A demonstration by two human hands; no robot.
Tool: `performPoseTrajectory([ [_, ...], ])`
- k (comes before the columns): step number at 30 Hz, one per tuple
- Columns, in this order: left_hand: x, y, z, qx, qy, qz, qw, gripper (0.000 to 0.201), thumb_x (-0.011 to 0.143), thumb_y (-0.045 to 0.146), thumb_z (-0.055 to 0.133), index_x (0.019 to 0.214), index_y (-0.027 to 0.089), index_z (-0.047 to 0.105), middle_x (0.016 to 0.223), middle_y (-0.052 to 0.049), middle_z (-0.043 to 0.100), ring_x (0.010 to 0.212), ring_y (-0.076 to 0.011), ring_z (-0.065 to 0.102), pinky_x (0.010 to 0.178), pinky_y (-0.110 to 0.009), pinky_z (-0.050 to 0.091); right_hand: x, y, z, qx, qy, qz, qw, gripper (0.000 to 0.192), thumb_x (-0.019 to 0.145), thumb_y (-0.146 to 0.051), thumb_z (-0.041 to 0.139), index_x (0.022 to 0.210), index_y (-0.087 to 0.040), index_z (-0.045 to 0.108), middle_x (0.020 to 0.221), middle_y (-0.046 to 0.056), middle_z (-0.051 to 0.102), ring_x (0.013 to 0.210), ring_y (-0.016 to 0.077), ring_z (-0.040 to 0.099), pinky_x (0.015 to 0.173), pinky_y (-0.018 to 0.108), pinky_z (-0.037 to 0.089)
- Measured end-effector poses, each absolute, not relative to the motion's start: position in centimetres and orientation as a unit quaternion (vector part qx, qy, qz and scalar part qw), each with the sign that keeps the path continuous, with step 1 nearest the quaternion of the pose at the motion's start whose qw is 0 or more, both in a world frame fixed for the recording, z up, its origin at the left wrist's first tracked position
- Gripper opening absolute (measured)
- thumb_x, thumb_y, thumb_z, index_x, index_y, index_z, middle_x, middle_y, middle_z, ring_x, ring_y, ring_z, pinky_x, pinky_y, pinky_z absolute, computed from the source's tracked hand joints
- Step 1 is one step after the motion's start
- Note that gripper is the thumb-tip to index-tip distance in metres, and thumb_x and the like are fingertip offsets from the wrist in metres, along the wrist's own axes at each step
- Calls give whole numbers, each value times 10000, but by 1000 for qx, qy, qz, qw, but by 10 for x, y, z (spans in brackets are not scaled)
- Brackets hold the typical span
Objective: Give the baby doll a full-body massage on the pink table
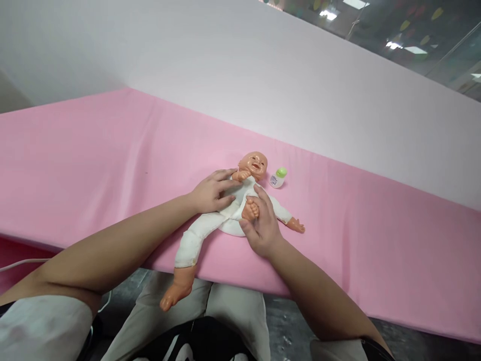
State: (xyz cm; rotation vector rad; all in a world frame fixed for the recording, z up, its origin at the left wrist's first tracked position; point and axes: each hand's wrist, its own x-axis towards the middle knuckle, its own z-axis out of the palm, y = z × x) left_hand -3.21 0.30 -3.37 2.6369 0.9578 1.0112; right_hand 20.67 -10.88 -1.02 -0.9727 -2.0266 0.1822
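Observation:
A baby doll with a white cloth body lies face up on the pink-covered table. Its hard plastic head points toward the wall. One leg stretches toward me, and its foot hangs over the table edge. The other leg is bent up so that its foot rests over the belly. Flat along the doll's side and upper arm lies my left hand, fingers spread. My right hand curls around the bent leg, thumb and fingers on either side of the foot.
Beside the doll's head stands a small bottle with a green cap. The pink cloth covers the table up to a white wall. Glass tops the wall. A white cable runs at the left edge.

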Motion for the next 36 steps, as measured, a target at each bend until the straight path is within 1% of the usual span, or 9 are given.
performPoseTrajectory([
  [4, -32, 3, -32, 871, 350, 330, 103, 579, 945, 484, 606, 1486, 277, 626, 1685, -95, 424, 1549, -328, 416, 1276, -504, 380, 212, -98, -15, -397, -813, 115, 410, 538, 1007, -515, 582, 1453, -226, 494, 1654, 190, 417, 1558, 350, 404, 1252, 614, 381],
  [8, -33, 4, -27, 821, 432, 350, 132, 629, 940, 530, 602, 1521, 289, 586, 1668, -84, 431, 1548, -313, 414, 1271, -486, 390, 209, -108, -3, -334, -843, 69, 415, 522, 985, -546, 610, 1392, -223, 557, 1594, 188, 496, 1532, 374, 431, 1241, 627, 378],
  [12, -43, 17, -26, 751, 516, 387, 141, 700, 932, 528, 587, 1572, 252, 520, 1593, -111, 512, 1447, -324, 519, 1233, -496, 423, 196, -128, 6, -234, -875, 23, 424, 575, 867, -679, 726, 1240, -247, 652, 1285, 119, 732, 1381, 380, 550, 1148, 584, 449],
  [15, -56, 31, -28, 684, 604, 370, 172, 702, 944, 485, 587, 1594, 240, 490, 1435, -125, 641, 1288, -354, 631, 1133, -515, 486, 182, -141, -2, -134, -899, 68, 412, 661, 782, -806, 743, 1112, -237, 682, 1059, 63, 786, 1168, 308, 651, 1002, 476, 509],
  [20, -71, 43, -27, 642, 671, 318, 189, 587, 947, 485, 566, 1486, 253, 590, 1259, -118, 741, 1171, -382, 684, 1006, -503, 526, 166, -150, -28, -47, -959, 85, 266, 657, 831, -877, 618, 856, -221, 648, 848, 21, 735, 860, 208, 644, 775, 407, 436],
  [23, -71, 41, -24, 668, 674, 271, 158, 603, 946, 544, 531, 1459, 233, 595, 1218, -151, 753, 1107, -411, 698, 939, -513, 532, 164, -151, -33, -54, -976, 70, 200, 611, 882, -830, 606, 883, -221, 661, 862, 11, 733, 871, 208, 632, 769, 413, 403],
  [26, -68, 36, -22, 689, 683, 211, 124, 648, 944, 600, 506, 1465, 219, 571, 1177, -178, 749, 1092, -439, 682, 924, -529, 515, 165, -150, -31, -73, -976, 89, 187, 599, 874, -815, 628, 960, -224, 685, 940, 23, 755, 939, 219, 655, 820, 419, 429],
  [31, -64, 27, -26, 714, 674, 184, 38, 663, 950, 615, 481, 1447, 191, 592, 1385, -257, 618, 1271, -515, 532, 1020, -636, 420, 172, -141, -22, -103, -946, 169, 257, 441, 894, -651, 693, 1022, -229, 691, 1020, 57, 792, 1029, 210, 735, 926, 384, 519],
  [36, -49, 13, -23, 736, 625, 262, 3, 639, 977, 564, 486, 1490, 198, 588, 1365, -219, 595, 1323, -468, 484, 1127, -633, 353, 195, -114, -7, -291, -848, 151, 417, 95, 935, -322, 676, 935, -227, 684, 949, 64, 782, 943, 226, 724, 900, 394, 558],
])
